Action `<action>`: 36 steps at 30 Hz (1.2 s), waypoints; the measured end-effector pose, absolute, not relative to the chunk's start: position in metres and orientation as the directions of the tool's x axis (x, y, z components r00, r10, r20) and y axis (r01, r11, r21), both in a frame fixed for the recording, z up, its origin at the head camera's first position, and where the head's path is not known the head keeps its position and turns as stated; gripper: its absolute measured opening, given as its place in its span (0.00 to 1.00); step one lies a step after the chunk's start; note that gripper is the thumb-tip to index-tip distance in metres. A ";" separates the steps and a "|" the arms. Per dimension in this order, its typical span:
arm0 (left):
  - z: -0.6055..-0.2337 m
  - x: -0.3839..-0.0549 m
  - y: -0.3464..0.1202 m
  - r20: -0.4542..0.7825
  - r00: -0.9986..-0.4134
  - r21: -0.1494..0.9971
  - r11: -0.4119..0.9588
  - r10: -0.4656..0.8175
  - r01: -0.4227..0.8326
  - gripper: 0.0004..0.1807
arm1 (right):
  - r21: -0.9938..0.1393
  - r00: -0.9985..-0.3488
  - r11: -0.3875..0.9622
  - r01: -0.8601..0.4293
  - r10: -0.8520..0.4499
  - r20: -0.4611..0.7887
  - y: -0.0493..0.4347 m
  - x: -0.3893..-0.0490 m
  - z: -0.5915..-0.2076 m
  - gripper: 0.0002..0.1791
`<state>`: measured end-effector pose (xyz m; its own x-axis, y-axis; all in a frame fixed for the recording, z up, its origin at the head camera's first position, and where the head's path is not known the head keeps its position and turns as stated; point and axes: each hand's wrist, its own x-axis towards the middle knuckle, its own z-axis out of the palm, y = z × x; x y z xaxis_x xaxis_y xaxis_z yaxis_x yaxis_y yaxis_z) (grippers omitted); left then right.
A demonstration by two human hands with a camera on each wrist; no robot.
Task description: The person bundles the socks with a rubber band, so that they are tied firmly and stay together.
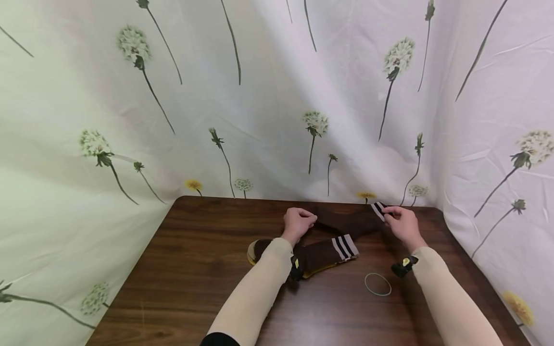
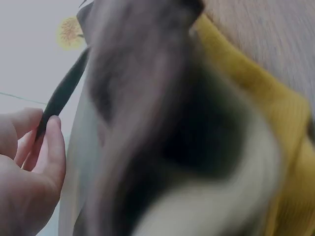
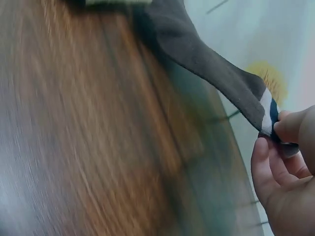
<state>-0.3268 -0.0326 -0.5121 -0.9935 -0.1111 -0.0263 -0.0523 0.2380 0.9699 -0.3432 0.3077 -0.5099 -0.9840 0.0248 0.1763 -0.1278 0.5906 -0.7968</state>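
While floral cloth (image 1: 268,105) hangs behind the wood tbl (image 1: 182,278), a striped, yellow-edged brown sock (image 1: 318,257) lies on top; nr the far edge, a 2nd brown sock (image 1: 348,222) spans btwn L hand (image 1: 297,223), pinching one end, & R hand (image 1: 403,225), pinching its striped cuff (image 1: 377,210); thin green ring (image 1: 365,279) lies nearer, apart from both.

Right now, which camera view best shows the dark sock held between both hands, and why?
Head view: it shows the dark sock nearly end to end, between the left hand and right hand. The left wrist view shows mainly its plain, pinched end; the right wrist view, its striped cuff up close.
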 end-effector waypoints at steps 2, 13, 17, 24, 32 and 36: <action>-0.511 -0.326 -0.038 -0.026 -0.994 0.977 0.210 -0.108 -0.048 0.02 | -0.818 -0.986 0.562 -0.127 0.015 0.163 0.303 -0.342 -0.506 0.14; -0.514 -0.323 -0.068 -0.018 -0.992 0.971 0.241 0.125 0.013 0.14 | -0.839 -0.977 0.512 -0.184 -0.005 0.211 0.283 -0.337 -0.493 0.16; -0.510 -0.320 -0.082 -0.003 -0.986 0.961 0.272 0.164 0.042 0.16 | -0.831 -0.972 0.518 -0.204 -0.004 0.236 0.280 -0.335 -0.490 0.14; -0.500 -0.313 -0.105 0.037 -0.980 0.974 0.213 0.194 0.079 0.21 | -0.831 -0.962 0.499 -0.247 -0.025 0.271 0.276 -0.328 -0.483 0.12; -0.496 -0.305 -0.132 0.060 -0.985 0.980 0.177 0.162 0.089 0.24 | -0.842 -0.938 0.419 -0.341 -0.095 0.333 0.257 -0.310 -0.466 0.11; -0.489 -0.298 -0.147 0.072 -0.986 0.981 0.170 0.151 0.098 0.25 | -0.836 -0.935 0.421 -0.352 -0.111 0.337 0.250 -0.306 -0.463 0.12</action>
<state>-0.2977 -0.1467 -0.4895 -0.9859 0.1512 0.0718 0.0975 0.1701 0.9806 -0.3063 0.2498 -0.4629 -0.9348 -0.1109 0.3374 -0.3517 0.4212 -0.8360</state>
